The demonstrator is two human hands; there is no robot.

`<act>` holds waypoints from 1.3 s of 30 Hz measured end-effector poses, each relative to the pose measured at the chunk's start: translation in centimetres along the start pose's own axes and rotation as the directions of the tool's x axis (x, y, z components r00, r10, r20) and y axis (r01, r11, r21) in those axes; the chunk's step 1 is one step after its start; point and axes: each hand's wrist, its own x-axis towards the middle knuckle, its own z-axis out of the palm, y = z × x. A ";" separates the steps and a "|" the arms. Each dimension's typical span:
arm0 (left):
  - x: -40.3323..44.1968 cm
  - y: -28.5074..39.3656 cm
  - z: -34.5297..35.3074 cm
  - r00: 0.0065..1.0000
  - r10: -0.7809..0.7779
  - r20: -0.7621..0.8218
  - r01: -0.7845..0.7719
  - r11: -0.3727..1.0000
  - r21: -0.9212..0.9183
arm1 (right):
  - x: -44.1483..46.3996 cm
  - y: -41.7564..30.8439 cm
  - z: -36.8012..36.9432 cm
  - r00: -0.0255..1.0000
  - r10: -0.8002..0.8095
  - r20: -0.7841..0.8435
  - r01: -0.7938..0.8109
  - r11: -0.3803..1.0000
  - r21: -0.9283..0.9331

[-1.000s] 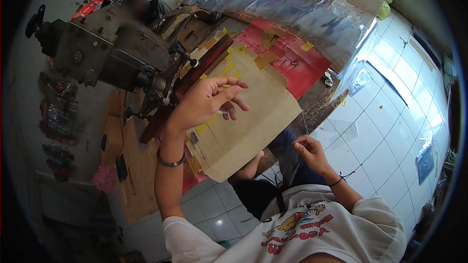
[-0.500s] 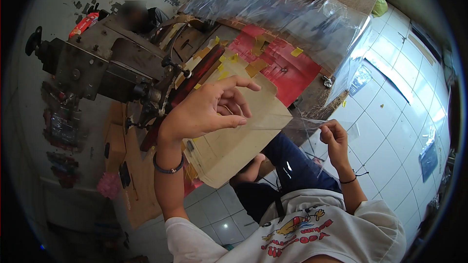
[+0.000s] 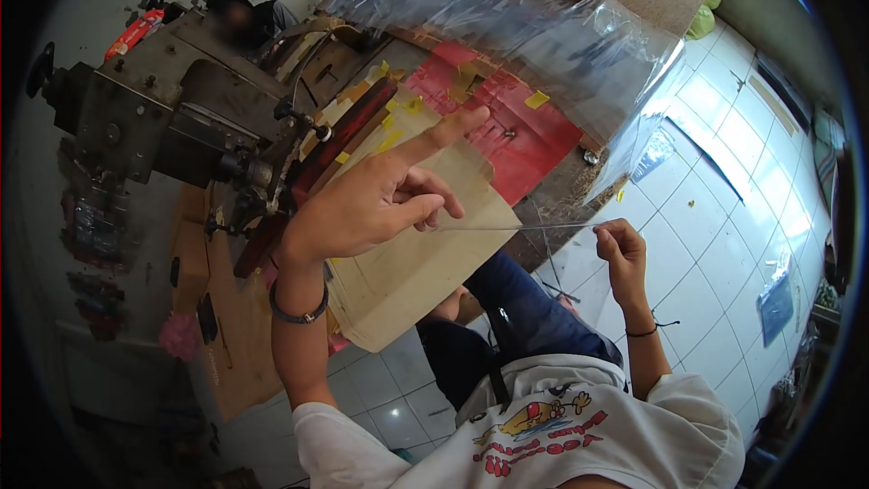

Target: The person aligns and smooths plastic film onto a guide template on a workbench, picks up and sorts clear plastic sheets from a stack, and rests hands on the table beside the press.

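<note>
My left hand [image 3: 362, 208] is over a tan board [image 3: 407, 276], its index finger stretched out and its thumb closed against the curled fingers at one end of a thin, clear plastic film [image 3: 534, 226]. At the film's other end, my right hand [image 3: 621, 249] pinches it, right of the board. The film looks almost edge-on, stretched between both hands above my leg. Yellow tape pieces [image 3: 391, 139] lie along the board's upper left part, beside a dark red bar [image 3: 348, 140] of the machine.
A metal machine [image 3: 172, 109] stands at the left. Beyond the board are a red sheet [image 3: 520, 140] and a pile of clear plastic sheets [image 3: 543, 36] on the worktable. Another person [image 3: 244, 23] is behind the machine. White floor tiles [image 3: 715, 217] show at the right.
My right hand has risen and moved right, and the film now shows taut between the hands. My left index finger has straightened while its thumb and other fingers have closed. The view has shifted slightly.
</note>
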 end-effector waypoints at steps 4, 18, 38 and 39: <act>0.2 -0.4 -0.4 0.995 0.070 0.073 -0.088 0.957 0.275 | 0.5 0.8 -0.5 0.999 0.018 -0.027 -0.018 1.000 -0.021; 2.1 -0.1 0.5 0.964 0.264 0.039 -0.263 0.912 0.316 | 1.2 2.0 -0.7 0.997 0.046 -0.057 -0.047 0.999 -0.025; 12.1 15.2 -18.0 0.091 0.743 -0.663 -0.360 0.645 0.674 | 2.8 1.9 -2.4 0.543 -0.135 0.829 -0.335 0.870 0.361; 11.9 16.1 -18.1 0.071 0.718 -0.692 -0.362 0.665 0.653 | 2.4 0.5 -0.9 0.607 -0.109 0.787 -0.352 0.851 0.389</act>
